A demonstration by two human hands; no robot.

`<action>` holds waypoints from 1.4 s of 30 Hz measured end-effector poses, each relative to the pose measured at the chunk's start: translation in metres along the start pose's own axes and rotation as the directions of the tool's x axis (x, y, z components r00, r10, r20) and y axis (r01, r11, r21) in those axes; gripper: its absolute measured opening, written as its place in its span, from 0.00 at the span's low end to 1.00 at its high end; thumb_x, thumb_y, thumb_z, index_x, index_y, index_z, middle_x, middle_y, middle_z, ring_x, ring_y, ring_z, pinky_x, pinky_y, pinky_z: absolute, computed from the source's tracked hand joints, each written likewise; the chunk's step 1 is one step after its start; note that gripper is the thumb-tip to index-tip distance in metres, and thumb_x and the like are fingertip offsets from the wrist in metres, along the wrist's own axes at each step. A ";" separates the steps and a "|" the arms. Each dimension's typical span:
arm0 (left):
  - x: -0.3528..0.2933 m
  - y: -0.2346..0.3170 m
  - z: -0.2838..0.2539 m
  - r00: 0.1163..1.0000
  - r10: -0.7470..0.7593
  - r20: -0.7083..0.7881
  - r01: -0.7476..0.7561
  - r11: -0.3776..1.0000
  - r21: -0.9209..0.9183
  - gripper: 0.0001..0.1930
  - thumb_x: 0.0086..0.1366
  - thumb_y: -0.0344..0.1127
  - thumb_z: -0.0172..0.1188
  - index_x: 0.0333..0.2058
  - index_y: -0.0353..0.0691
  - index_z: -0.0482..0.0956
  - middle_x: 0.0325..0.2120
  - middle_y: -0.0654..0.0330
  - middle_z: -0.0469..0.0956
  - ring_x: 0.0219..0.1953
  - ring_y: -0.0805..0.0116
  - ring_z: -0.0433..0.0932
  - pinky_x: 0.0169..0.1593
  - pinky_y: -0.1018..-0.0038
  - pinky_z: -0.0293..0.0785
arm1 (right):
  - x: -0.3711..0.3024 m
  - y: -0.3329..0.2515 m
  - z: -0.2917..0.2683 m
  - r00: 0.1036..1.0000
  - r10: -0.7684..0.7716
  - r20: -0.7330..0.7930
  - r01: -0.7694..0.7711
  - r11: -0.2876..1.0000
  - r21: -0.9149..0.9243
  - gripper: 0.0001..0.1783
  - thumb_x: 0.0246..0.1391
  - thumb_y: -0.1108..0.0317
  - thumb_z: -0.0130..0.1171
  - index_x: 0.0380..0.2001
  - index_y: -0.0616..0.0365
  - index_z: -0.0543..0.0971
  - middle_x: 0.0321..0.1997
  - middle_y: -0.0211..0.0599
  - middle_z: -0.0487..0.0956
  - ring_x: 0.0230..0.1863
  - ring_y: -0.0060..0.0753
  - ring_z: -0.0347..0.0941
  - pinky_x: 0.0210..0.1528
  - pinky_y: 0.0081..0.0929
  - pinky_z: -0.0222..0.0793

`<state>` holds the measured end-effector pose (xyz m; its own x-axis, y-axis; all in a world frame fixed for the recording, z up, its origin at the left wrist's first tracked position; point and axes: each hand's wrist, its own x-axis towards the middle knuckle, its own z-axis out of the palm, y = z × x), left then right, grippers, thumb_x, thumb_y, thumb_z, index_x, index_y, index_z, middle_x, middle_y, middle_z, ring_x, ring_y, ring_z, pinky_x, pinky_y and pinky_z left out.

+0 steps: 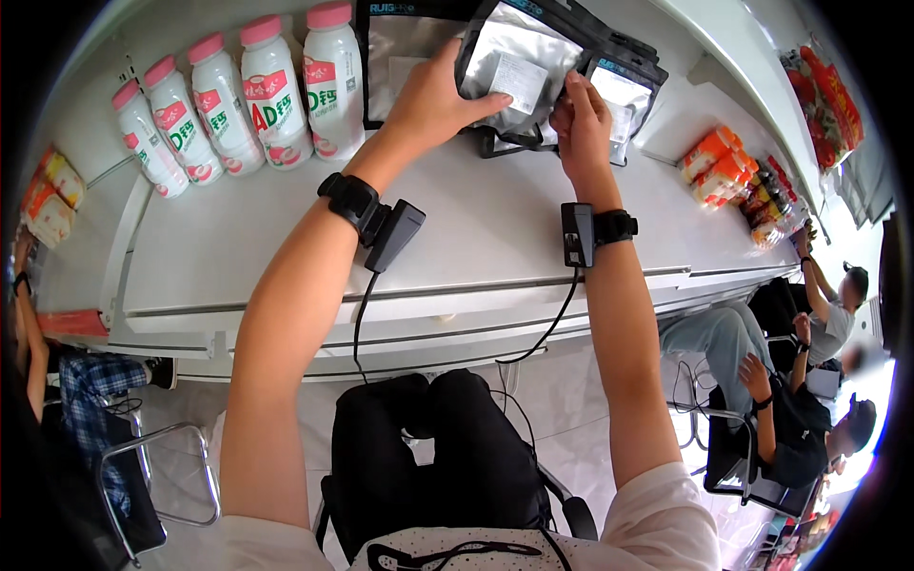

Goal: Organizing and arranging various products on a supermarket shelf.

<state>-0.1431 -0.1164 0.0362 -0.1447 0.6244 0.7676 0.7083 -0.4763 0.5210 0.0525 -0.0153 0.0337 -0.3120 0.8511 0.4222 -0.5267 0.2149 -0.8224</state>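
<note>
A silver zip pouch with black edges (538,65) is held up between my two hands at the back of the white shelf. My left hand (440,95) grips its left side, thumb across the front near a white label. At its lower right edge, my right hand (581,114) pinches the border between thumb and bent fingers. More pouches of the same kind lie behind: one silver-and-black pouch (390,52) to the left, and another pouch (624,90) partly hidden by my right hand.
A row of several white bottles with pink caps (276,95) stands at the left. Orange-capped bottles (714,167) and dark drink bottles (766,209) are at the right. Black cables (571,295) hang from both wrist devices past the shelf edge (409,306). Other people sit on both sides.
</note>
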 end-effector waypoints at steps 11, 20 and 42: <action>0.002 -0.002 0.001 0.993 -0.099 -0.061 0.085 0.975 -0.205 0.42 0.51 0.47 0.77 0.57 0.29 0.66 0.47 0.49 0.78 0.50 0.63 0.77 0.55 0.69 0.72 | -0.011 0.002 0.008 0.994 0.046 0.097 0.015 0.832 -0.554 0.24 0.45 0.52 0.75 0.22 0.59 0.74 0.18 0.24 0.69 0.14 0.15 0.60 0.15 0.19 0.52; 0.000 -0.002 -0.001 0.999 -0.018 -0.031 0.013 0.989 -0.150 0.40 0.54 0.49 0.74 0.57 0.29 0.66 0.46 0.48 0.79 0.48 0.59 0.80 0.53 0.69 0.73 | -0.007 0.011 0.006 0.992 0.013 0.129 0.059 0.840 -0.540 0.28 0.45 0.52 0.77 0.11 0.55 0.70 0.13 0.19 0.65 0.15 0.13 0.55 0.17 0.21 0.45; 0.006 0.003 -0.006 0.923 0.013 -0.384 -0.060 0.992 -0.110 0.16 0.70 0.42 0.57 0.45 0.34 0.74 0.32 0.58 0.79 0.30 0.73 0.75 0.34 0.75 0.71 | 0.000 0.011 -0.006 0.987 0.138 -0.080 -0.147 0.980 -0.130 0.34 0.49 0.45 0.73 0.40 0.66 0.70 0.36 0.34 0.74 0.35 0.20 0.71 0.30 0.18 0.67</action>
<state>-0.1457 -0.1177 0.0449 -0.3897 0.3321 0.8590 0.6352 -0.5784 0.5118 0.0515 -0.0097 0.0223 -0.3169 0.9083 0.2730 -0.3675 0.1478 -0.9182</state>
